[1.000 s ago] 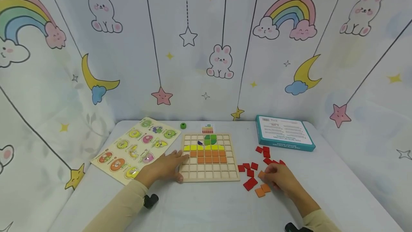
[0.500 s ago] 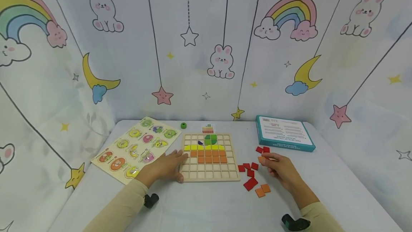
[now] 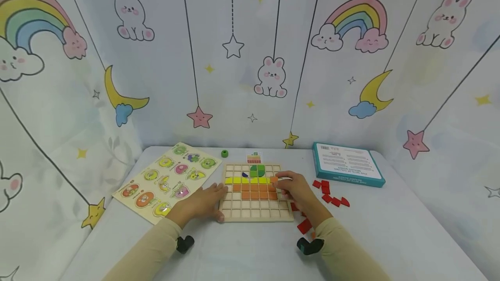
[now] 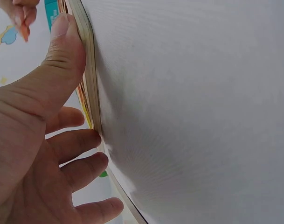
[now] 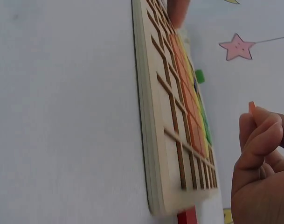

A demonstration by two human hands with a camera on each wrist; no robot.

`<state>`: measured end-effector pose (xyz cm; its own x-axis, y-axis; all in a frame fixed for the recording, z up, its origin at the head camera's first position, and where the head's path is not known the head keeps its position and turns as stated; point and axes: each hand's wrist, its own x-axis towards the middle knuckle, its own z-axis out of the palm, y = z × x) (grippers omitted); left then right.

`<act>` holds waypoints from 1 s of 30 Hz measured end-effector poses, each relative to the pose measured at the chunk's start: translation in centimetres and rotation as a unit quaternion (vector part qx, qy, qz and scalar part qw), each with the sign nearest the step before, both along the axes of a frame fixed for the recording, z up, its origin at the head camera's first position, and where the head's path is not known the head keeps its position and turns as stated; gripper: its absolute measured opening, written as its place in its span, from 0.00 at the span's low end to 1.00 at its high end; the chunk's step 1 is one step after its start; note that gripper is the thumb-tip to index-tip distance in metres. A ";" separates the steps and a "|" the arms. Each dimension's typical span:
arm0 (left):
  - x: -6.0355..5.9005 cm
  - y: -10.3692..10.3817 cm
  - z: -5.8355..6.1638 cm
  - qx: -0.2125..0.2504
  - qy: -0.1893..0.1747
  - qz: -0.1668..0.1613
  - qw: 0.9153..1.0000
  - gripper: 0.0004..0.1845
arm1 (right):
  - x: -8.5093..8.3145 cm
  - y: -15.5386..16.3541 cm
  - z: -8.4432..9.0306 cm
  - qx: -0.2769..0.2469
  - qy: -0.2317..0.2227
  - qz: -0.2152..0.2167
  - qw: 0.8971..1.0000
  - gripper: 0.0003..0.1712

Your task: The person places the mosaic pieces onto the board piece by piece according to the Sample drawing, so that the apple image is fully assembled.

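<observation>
Pinching an orange tile [image 3: 274,180] between thumb and fingers of the right hand [image 3: 297,189], with the other fingers curled in. Holding it toward 2 o'clock from the middle of the wooden grid board [image 3: 255,214]; in the right wrist view, raised apart from the wood. Touching the board's 9 o'clock edge with the left hand [image 3: 201,205], grasping nothing, with fingers loosely extended and thumb against the side near the 8 o'clock corner.

Within the grid, green pieces [image 3: 257,171] at 12 o'clock, a small dark blue piece [image 3: 245,174] toward 11, then a yellow band [image 3: 250,181] and two rows of orange squares [image 3: 255,195] across the middle; pale wooden cells at 6.

Just off the board at 4 o'clock, partly hidden by the right forearm, red tiles [image 3: 304,226]; farther out at 3, more red pieces [image 3: 335,202]. Between 2 and 3, well apart, a teal-edged box [image 3: 349,164]. At 12, just beyond the board, a small picture card [image 3: 254,158]; near 11, a round green piece [image 3: 224,154]; at 10, a fruit-picture sheet [image 3: 166,171].

On the beige sleeves, black wrist devices [image 3: 185,244]. Underneath, a white tablecloth [image 3: 242,250]; beyond, from 9 round to 3, a curtain [image 3: 258,25] with rabbits, stars and rainbows.
</observation>
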<state>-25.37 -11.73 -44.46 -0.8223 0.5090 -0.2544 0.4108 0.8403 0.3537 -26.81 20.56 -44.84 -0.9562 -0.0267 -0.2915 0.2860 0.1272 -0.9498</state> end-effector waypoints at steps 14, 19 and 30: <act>0.3 0.1 0.2 0.004 -0.002 0.025 1.000 0.55 | -0.2 -9.2 -1.8 0.118 0.057 0.123 0.984 0.18; 0.2 0.2 0.1 0.000 0.005 0.015 1.000 0.56 | 0.1 -10.4 -1.9 0.196 0.073 0.122 0.970 0.16; 0.2 0.1 0.1 -0.002 0.008 0.012 1.000 0.56 | 0.4 -10.5 -1.4 0.233 0.092 0.116 0.961 0.16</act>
